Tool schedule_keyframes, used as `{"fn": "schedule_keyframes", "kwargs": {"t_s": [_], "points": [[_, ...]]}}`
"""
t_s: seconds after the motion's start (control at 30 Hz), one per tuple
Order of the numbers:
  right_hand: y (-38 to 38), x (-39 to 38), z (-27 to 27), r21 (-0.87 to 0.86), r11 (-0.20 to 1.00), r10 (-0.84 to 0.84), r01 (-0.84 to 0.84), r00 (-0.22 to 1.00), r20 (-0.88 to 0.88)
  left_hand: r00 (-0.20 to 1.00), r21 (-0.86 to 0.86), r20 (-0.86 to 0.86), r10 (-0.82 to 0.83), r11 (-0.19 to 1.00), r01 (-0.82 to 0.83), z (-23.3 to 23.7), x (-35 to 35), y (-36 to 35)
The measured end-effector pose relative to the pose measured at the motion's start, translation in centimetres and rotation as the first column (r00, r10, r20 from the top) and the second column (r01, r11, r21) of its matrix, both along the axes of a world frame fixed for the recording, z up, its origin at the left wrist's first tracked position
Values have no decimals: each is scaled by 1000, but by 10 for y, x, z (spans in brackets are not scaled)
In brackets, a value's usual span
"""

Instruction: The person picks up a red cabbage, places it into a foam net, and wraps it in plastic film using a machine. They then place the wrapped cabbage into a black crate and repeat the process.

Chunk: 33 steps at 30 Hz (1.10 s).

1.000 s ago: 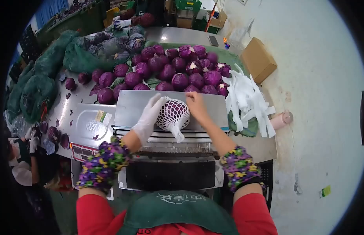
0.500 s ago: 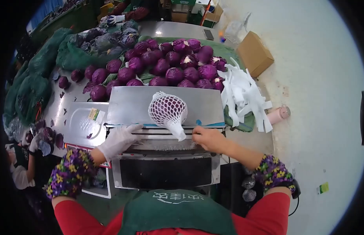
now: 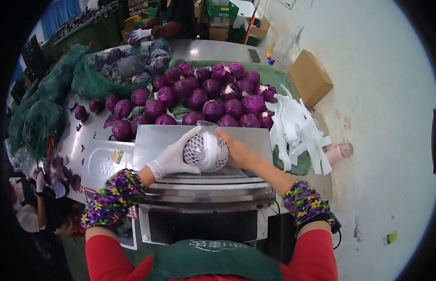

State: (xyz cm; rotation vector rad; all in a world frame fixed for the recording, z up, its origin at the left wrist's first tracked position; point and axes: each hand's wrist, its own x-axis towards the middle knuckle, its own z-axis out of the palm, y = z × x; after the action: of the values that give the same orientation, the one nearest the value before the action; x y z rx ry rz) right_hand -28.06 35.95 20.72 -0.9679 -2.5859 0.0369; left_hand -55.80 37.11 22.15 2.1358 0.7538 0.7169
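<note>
A red cabbage [image 3: 193, 152] in a white foam net sits over the front part of the steel wrapping machine's top plate [image 3: 152, 136]. The net's tail lies folded across the cabbage as a white band, and clear plastic film [image 3: 206, 124] shows around it. My left hand [image 3: 173, 159], in a white glove, curves round the cabbage's left side. Bare, my right hand [image 3: 236, 150] presses on the right side, its fingertips near the film at the top. The fingers' undersides are hidden.
Behind the plate lies a heap of red cabbages [image 3: 197, 99]. White foam nets [image 3: 295, 126] are piled at right, beside a pink bottle [image 3: 339, 153] and a cardboard box [image 3: 311, 78]. A steel tray [image 3: 98, 164] lies left. Other people work at far left and at the back.
Both hands have moved from the machine's front edge up onto the netted cabbage. The net's tail is now folded over it, and film surrounds it. The camera view has shifted slightly.
</note>
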Motion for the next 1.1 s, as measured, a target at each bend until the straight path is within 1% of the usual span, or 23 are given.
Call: {"fn": "schedule_keyframes", "kwargs": {"t_s": [0.07,0.1,0.13,0.17,0.23,0.3,0.37,0.47,0.57,0.6,0.63,0.67,0.73,0.77,0.8,0.83,0.87,0.9,0.97,1.0,1.03,1.07,1.1], "points": [[-10,-8,0,-589,808,-275,-8,879,-389,991,-108,131,27,994,-13,1,8,3],[-19,-8,8,-593,805,-282,-4,878,-388,982,-445,164,94,896,-11,8,8,1],[-33,-5,20,-708,705,-318,35,908,-271,969,-733,171,177,680,5,14,7,-6],[-51,-4,31,-807,585,-336,82,930,-148,969,-748,168,183,664,4,20,7,-22],[-101,-10,47,-850,502,-344,-159,865,-366,987,-987,120,109,123,107,39,6,-68],[-156,-10,57,-969,88,-491,-230,837,-243,996,-999,43,-84,-27,41,59,3,-109],[-202,-15,61,-857,-285,-655,-430,740,-154,994,-987,64,-84,-154,50,62,5,-146],[-231,-10,30,-859,-308,-629,-409,765,-139,982,-845,7,187,-525,106,18,12,-185],[-247,-6,-3,-806,-376,-710,-457,701,-66,969,-895,69,239,-413,166,-8,12,-197],[-252,-5,-6,-810,-369,-715,-456,696,-66,911,-893,226,344,-300,335,-23,9,-206],[-259,-3,-7,-813,-363,-720,-455,691,-65,910,-893,225,347,-301,335,-28,-5,-219],[-265,-1,-6,-812,-366,-718,-455,693,-65,974,-995,96,208,32,91,-13,-19,-226],[-283,3,-3,-677,-316,-909,-664,417,15,968,-700,-214,129,671,-244,7,-48,-249],[-296,6,-2,-675,-319,-907,-665,421,14,928,-387,-326,181,870,-305,11,-60,-263],[-313,11,-2,-796,-202,-889,-571,448,-96,937,-182,-164,309,924,-337,13,-64,-274],[-322,14,-2,-882,-63,-851,-467,487,-198,935,-181,-166,315,922,-343,13,-62,-280],[-324,10,-2,-978,93,-803,-188,567,-185,902,-380,-100,419,822,-424,14,-59,-287],[-324,12,-4,-978,89,-804,-191,565,-184,849,-567,-60,525,682,-461,14,-55,-291],[-319,18,-10,-939,50,-993,-341,87,-84,696,-783,-33,718,413,-464,15,-38,-282],[-313,20,-6,-928,56,-998,-369,-42,-44,605,-924,-16,796,220,-314,17,-38,-279],[-313,32,-4,-861,33,-995,-507,-101,21,504,-993,-35,863,28,-117,20,-40,-279],[-319,46,-9,-833,-29,-996,-553,-55,71,490,-984,-142,860,-71,-161,21,-40,-286],[-329,57,-20,-798,-89,-993,-597,-9,118,422,-913,-350,837,-203,-354,4,-35,-301]]}}
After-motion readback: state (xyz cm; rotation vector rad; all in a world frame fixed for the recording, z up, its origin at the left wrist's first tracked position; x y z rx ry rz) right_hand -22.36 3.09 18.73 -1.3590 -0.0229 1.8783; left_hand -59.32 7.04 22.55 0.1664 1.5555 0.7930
